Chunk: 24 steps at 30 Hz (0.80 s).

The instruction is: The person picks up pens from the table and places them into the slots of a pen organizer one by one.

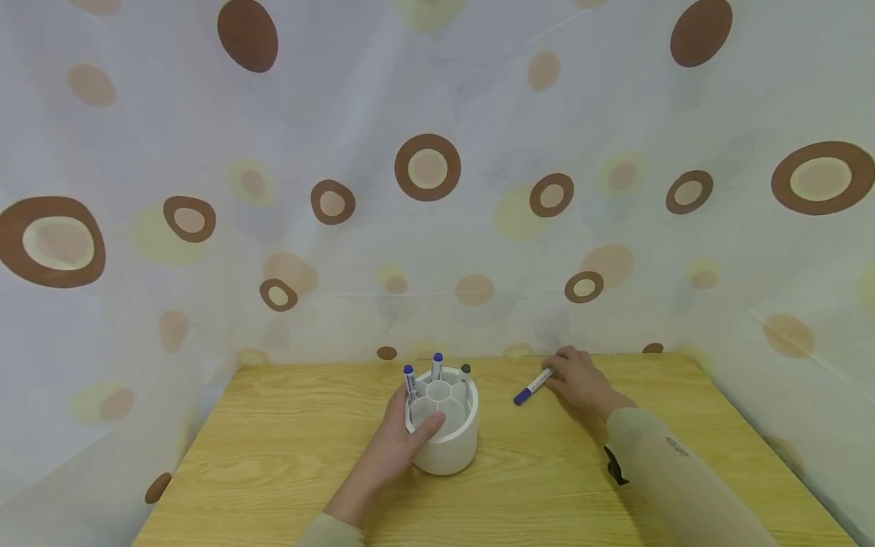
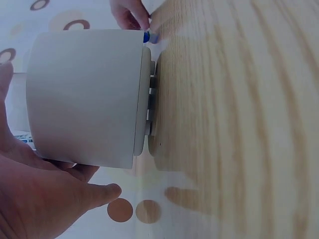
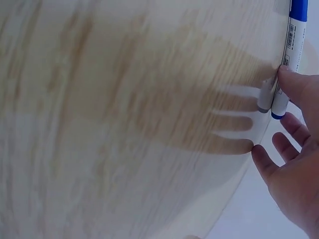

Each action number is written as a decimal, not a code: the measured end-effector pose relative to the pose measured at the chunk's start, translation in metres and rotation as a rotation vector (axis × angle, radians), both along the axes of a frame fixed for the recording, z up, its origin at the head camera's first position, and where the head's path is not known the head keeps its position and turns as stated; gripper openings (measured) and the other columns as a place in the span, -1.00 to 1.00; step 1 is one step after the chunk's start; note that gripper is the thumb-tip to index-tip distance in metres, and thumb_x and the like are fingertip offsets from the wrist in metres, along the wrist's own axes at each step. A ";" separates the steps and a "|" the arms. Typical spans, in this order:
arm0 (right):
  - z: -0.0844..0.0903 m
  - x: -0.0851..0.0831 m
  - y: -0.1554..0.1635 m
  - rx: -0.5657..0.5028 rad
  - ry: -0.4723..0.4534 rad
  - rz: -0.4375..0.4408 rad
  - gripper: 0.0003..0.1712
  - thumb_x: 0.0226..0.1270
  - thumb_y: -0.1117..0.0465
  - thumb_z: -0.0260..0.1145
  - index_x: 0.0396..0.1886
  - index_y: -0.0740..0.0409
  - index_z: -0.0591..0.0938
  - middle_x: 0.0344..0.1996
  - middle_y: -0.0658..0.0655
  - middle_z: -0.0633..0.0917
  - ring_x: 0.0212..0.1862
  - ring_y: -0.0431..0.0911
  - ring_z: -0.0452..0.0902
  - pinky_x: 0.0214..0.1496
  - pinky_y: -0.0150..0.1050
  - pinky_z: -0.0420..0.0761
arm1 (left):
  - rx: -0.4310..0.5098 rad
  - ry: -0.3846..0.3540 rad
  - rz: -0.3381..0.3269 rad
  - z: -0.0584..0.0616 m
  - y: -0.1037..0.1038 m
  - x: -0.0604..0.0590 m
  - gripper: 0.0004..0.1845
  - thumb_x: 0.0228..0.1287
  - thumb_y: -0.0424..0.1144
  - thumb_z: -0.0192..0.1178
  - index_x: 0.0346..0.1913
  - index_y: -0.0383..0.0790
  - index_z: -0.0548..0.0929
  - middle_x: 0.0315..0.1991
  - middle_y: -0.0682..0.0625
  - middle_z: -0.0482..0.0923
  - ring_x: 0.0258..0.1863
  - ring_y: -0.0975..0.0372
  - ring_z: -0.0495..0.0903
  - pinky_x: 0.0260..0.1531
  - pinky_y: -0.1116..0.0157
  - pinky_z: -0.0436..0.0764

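My left hand (image 1: 399, 437) grips a round white pen holder (image 1: 447, 456) on the wooden table, thumb over the near rim and fingers round its left side. Its smooth wall (image 2: 87, 99) fills much of the left wrist view. Two blue-capped markers (image 1: 410, 382) and a dark-capped marker (image 1: 465, 373) stand in its outer compartments. To the right, my right hand (image 1: 577, 378) holds the rear end of a white marker with a blue cap (image 1: 522, 396) low at the tabletop. In the right wrist view the thumb lies against the marker's white barrel (image 3: 295, 45), the other fingers (image 3: 266, 162) spread below.
The wood-grain table (image 1: 287, 456) ends at a pale curtain (image 1: 478, 251) with brown and beige ovals, which rises behind and on both sides. A dark band (image 1: 615, 465) shows by the right sleeve.
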State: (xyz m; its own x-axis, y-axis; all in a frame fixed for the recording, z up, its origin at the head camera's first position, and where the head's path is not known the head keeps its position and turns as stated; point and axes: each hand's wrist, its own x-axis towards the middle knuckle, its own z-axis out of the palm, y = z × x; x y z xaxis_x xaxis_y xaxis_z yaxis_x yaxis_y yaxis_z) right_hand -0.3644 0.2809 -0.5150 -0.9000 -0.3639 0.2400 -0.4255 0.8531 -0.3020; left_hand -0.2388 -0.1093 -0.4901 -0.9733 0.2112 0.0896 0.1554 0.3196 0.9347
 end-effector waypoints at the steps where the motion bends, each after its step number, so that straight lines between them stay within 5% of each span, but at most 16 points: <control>1: 0.000 0.000 0.000 -0.009 -0.004 -0.006 -0.76 0.49 0.25 0.54 0.07 0.21 0.77 0.05 0.33 0.58 0.08 0.30 0.47 0.06 0.28 0.63 | 0.001 0.000 -0.001 0.000 0.000 0.000 0.10 0.58 0.25 0.30 0.81 -0.24 -0.07 0.74 -0.40 0.01 0.69 -0.30 0.09 0.62 -0.36 0.09; 12: 0.000 0.005 0.007 -0.064 -0.047 -0.066 -0.83 0.53 0.21 0.52 -0.03 0.20 0.81 -0.05 0.24 0.66 -0.01 0.19 0.50 0.03 0.21 0.60 | -0.009 0.002 -0.009 0.000 0.000 0.000 0.10 0.59 0.27 0.28 0.80 -0.25 -0.06 0.73 -0.40 0.04 0.69 -0.29 0.12 0.61 -0.36 0.11; 24: -0.001 0.007 0.012 -0.090 -0.043 -0.036 -0.88 0.52 0.25 0.52 -0.07 0.21 0.83 -0.11 0.17 0.77 -0.06 0.14 0.63 0.05 0.22 0.69 | 0.005 -0.013 -0.003 0.000 0.000 0.000 0.12 0.56 0.28 0.31 0.81 -0.21 -0.06 0.74 -0.40 0.00 0.69 -0.31 0.09 0.60 -0.39 0.09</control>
State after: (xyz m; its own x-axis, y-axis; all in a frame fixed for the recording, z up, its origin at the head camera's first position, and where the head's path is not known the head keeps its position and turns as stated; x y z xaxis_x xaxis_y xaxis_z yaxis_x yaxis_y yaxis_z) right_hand -0.3578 0.2929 -0.5159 -0.9224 -0.3097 0.2309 -0.3798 0.8363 -0.3955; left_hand -0.2390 -0.1089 -0.4903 -0.9738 0.2135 0.0785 0.1445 0.3143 0.9383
